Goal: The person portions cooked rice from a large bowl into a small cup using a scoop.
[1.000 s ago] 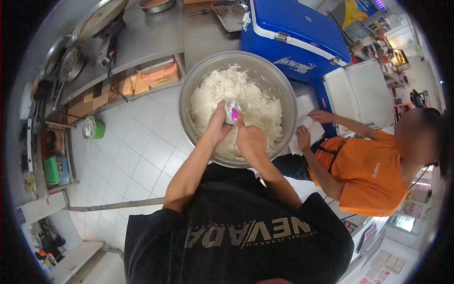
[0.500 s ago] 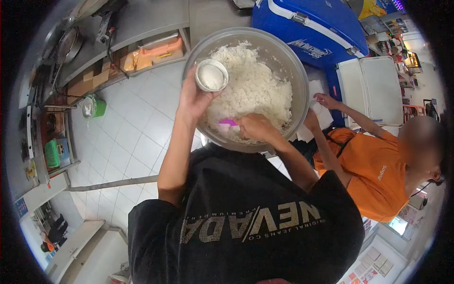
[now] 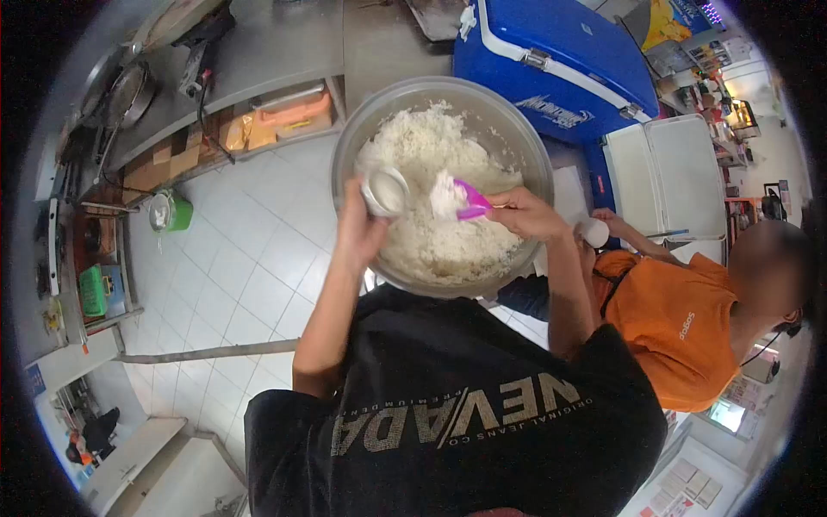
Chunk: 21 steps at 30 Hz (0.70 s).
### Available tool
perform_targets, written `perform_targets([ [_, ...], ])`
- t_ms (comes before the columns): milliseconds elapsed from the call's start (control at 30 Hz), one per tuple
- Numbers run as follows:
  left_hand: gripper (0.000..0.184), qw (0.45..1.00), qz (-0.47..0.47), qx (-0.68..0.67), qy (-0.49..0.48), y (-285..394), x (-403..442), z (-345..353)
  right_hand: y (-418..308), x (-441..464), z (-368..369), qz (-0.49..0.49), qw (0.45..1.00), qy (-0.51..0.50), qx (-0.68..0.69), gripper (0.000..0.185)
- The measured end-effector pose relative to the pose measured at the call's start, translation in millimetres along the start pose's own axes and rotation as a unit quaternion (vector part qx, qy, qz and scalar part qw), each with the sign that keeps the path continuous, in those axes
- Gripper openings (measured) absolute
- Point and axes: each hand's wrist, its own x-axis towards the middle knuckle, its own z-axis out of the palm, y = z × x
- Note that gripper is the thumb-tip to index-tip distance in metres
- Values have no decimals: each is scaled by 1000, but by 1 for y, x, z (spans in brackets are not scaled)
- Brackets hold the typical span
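Note:
A wide metal pot holds a large heap of white rice. My left hand grips a small round cup over the left part of the pot, its mouth tilted toward the right. In my right hand is a purple scoop, loaded with white rice and held above the heap, a short way right of the cup. The cup and the scoop are apart.
A co-worker in an orange shirt stands at the right, holding a white cup. A blue cooler is behind the pot. Steel counter at upper left; green bucket on the tiled floor.
My right hand has lifted the purple scoop out of the rice, now loaded, and moved right. The cup in my left hand has lowered and tilted. The co-worker's white cup shows more clearly.

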Motion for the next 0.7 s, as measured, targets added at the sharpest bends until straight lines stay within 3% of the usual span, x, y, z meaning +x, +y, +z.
perform_targets([
  [33, 43, 1000, -13, 17, 3, -11, 1, 3, -8, -1, 13, -86, 992, 87, -27, 29],
  [100, 43, 997, -45, 55, 9, -34, 4, 10, -30, -3, 52, 7, 965, 171, -199, 35],
  [167, 43, 995, -69, 67, 11, -46, 14, 19, -27, 8, 110, 64, 838, 236, -487, 39],
  [267, 42, 991, -110, 78, -10, -50, 28, 20, -39, 8, 134, 156, 873, 172, -429, 55],
  [367, 42, 989, -116, 83, -41, -50, 29, 19, -47, -5, 113, 122, 853, 248, -443, 42],
  [467, 43, 990, -97, 21, -100, -43, 28, 28, -26, -26, 82, 17, 870, 399, -289, 43],
  [567, 44, 987, -84, -30, -135, -44, 36, 26, 1, -36, 71, 11, 932, 356, -71, 45],
  [700, 40, 993, -78, -29, -89, -54, 22, 35, -12, -18, 124, -6, 911, 397, -116, 46],
])
